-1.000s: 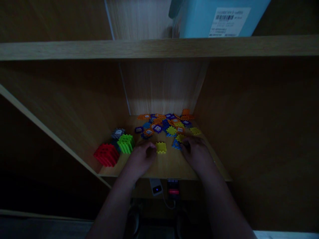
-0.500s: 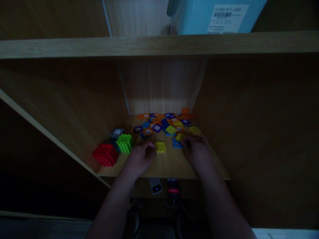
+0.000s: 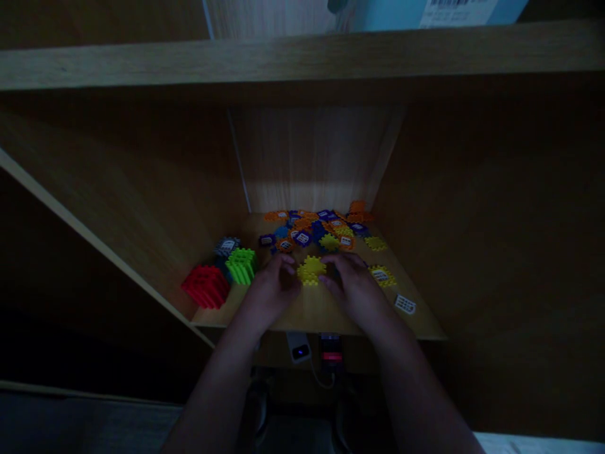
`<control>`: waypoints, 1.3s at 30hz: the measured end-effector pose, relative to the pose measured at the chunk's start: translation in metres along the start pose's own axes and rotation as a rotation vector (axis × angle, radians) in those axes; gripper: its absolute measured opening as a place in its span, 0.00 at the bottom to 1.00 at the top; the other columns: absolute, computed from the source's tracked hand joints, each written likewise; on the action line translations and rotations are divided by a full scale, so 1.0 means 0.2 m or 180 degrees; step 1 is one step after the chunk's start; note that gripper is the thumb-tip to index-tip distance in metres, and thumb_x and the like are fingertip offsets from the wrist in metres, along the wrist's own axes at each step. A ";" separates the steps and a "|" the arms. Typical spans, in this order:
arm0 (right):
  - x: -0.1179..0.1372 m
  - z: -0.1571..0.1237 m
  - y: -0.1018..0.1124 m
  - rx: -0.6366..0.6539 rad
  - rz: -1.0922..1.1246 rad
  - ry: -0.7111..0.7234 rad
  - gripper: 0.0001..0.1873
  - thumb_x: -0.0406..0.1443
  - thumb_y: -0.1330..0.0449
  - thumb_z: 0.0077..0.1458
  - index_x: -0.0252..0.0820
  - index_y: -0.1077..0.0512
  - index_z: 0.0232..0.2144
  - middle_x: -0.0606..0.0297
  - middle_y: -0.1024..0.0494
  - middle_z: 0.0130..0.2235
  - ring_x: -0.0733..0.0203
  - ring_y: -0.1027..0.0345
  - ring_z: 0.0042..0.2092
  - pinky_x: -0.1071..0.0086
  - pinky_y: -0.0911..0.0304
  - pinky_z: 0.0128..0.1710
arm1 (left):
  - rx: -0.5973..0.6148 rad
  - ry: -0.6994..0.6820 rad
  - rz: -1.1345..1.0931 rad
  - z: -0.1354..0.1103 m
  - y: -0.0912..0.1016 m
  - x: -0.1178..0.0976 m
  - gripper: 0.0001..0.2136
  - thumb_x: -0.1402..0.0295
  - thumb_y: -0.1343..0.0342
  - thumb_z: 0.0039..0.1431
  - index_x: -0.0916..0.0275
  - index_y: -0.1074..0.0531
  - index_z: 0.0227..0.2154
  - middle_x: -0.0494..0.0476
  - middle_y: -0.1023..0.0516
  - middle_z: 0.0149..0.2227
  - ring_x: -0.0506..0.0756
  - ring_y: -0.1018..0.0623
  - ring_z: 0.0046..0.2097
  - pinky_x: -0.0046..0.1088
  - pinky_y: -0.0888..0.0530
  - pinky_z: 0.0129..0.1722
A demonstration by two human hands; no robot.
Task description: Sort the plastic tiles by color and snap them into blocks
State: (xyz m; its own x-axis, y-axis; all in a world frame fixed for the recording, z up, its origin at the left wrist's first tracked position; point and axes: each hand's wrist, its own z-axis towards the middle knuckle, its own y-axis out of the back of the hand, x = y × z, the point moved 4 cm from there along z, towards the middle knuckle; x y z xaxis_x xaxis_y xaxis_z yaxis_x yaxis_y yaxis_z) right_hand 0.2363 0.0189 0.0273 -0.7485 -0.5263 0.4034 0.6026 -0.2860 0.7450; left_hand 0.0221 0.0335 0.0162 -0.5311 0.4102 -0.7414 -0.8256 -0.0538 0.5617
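Note:
Both hands reach into a dim wooden shelf bay. My left hand [image 3: 270, 291] and my right hand [image 3: 353, 287] close in from either side on a small stack of yellow toothed plastic tiles [image 3: 311, 270], fingers curled against it. Behind them lies a loose heap of orange, blue, purple and yellow tiles [image 3: 317, 228]. To the left stand a green stack [image 3: 241, 265], a red stack [image 3: 205, 286] and a grey tile [image 3: 226, 246]. A lone yellow tile [image 3: 382, 275] and a small white piece [image 3: 405, 304] lie to the right of my right hand.
The wooden shelf board [image 3: 331, 312] has side walls close on both sides and another shelf [image 3: 302, 57] overhead with a pale blue box [image 3: 425, 9]. Below the front edge sit a small device with a blue light [image 3: 299, 350] and another with a red light [image 3: 331, 354].
My right hand has moved left from the blue and yellow tiles to the yellow stack, which now looks taller. A yellow tile and a white piece show where that hand was. The view tilted down slightly.

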 end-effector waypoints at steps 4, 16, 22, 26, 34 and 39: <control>0.02 0.00 -0.03 0.0090 -0.0033 0.0105 0.15 0.31 0.35 0.67 0.41 0.27 0.55 0.49 0.18 0.54 0.42 0.25 0.58 0.49 0.28 0.58 | 0.0073 0.0034 -0.0022 0.00 0.00 -0.01 0.18 0.79 0.35 0.59 0.58 0.28 0.50 0.53 0.19 0.45 0.57 0.18 0.49 0.35 0.25 0.53; 0.04 0.01 -0.06 0.0275 0.0042 0.0097 0.17 0.32 0.34 0.67 0.42 0.26 0.57 0.49 0.17 0.56 0.42 0.26 0.60 0.48 0.29 0.61 | 0.0095 0.0011 -0.0034 0.00 0.00 -0.03 0.16 0.82 0.36 0.57 0.59 0.26 0.45 0.52 0.18 0.43 0.56 0.17 0.47 0.32 0.24 0.51; 0.03 0.01 -0.07 0.0310 0.0050 0.0114 0.17 0.32 0.34 0.67 0.41 0.25 0.57 0.50 0.17 0.56 0.41 0.27 0.61 0.47 0.30 0.62 | 0.0091 0.0014 -0.0041 0.00 0.00 -0.03 0.14 0.81 0.37 0.57 0.59 0.25 0.43 0.52 0.17 0.42 0.56 0.17 0.46 0.32 0.22 0.50; 0.03 0.00 -0.08 0.0306 0.0078 0.0174 0.18 0.33 0.34 0.67 0.42 0.26 0.57 0.51 0.17 0.56 0.42 0.27 0.60 0.47 0.30 0.62 | 0.0114 0.0033 -0.0003 0.00 0.00 -0.04 0.13 0.81 0.37 0.58 0.59 0.25 0.43 0.52 0.17 0.41 0.56 0.16 0.45 0.32 0.22 0.49; 0.04 0.00 -0.06 0.0331 0.0122 0.0138 0.19 0.34 0.34 0.68 0.42 0.27 0.59 0.51 0.18 0.58 0.42 0.27 0.61 0.45 0.30 0.63 | 0.0143 0.0025 0.0000 0.00 0.00 -0.04 0.12 0.80 0.38 0.59 0.58 0.25 0.42 0.53 0.17 0.41 0.57 0.17 0.45 0.33 0.23 0.50; 0.04 0.00 -0.06 0.0358 0.0125 0.0136 0.18 0.34 0.35 0.69 0.40 0.27 0.59 0.49 0.19 0.58 0.42 0.28 0.61 0.45 0.31 0.64 | 0.0175 0.0003 0.0003 0.00 0.00 -0.04 0.12 0.80 0.38 0.59 0.58 0.25 0.43 0.53 0.17 0.42 0.57 0.17 0.45 0.34 0.22 0.50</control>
State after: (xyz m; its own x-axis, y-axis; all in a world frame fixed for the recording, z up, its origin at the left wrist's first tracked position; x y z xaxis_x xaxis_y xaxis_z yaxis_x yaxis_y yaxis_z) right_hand 0.2222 0.0176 0.0211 -0.7110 -0.5696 0.4123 0.5947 -0.1742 0.7848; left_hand 0.0262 0.0298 0.0231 -0.5321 0.4094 -0.7411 -0.8133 -0.0040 0.5818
